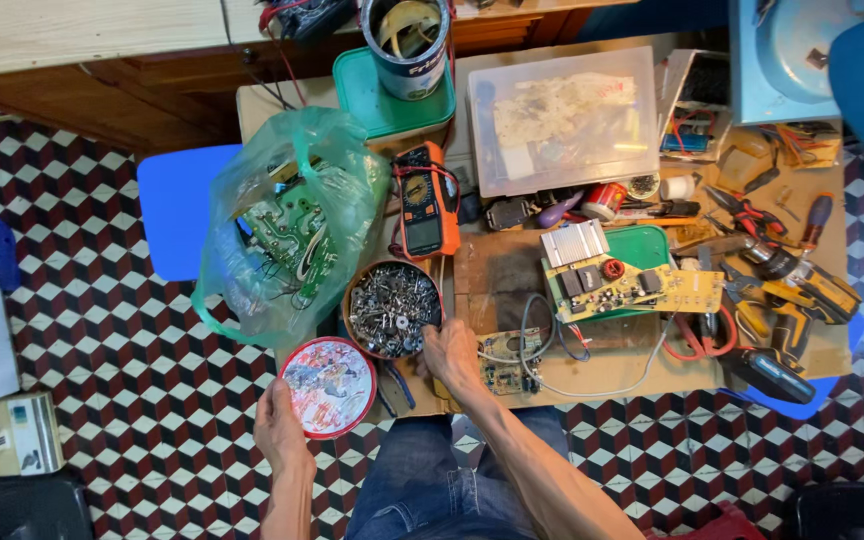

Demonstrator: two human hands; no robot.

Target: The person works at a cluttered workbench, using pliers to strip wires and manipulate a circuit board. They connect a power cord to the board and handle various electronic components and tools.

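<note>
Floor tiles (102, 330) in a red, black and white cube pattern fill the left of my view, with a blue stool (174, 210) beside the bench. I see my left hand (280, 432) at the lower left, fingers curled onto the lower edge of a round tin lid (329, 387) with a red rim and a colourful printed face; the hand grips that lid, which hangs just off the bench's front edge. Above it sits a green plastic bag (282, 225) stuffed with green circuit boards. Just right of the lid stands the open round tin (393, 309), filled with small metal hardware. Behind the tin lies an orange multimeter (426, 200), and farther back a paint can (407, 45) rests on a teal tray (372, 100).

My right hand (452, 352) rests on the wooden bench (497, 265) just beside the tin's right rim, fingertips touching its edge; I cannot tell whether it pinches anything. Directly right of this hand lies a small circuit board (504, 362) with grey wires. Farther right sits a larger yellow circuit board (632, 280) with a finned heat sink, then a clear plastic box (564, 120) behind it. Yellow-and-black power drills (797, 295) occupy the right end.
</note>
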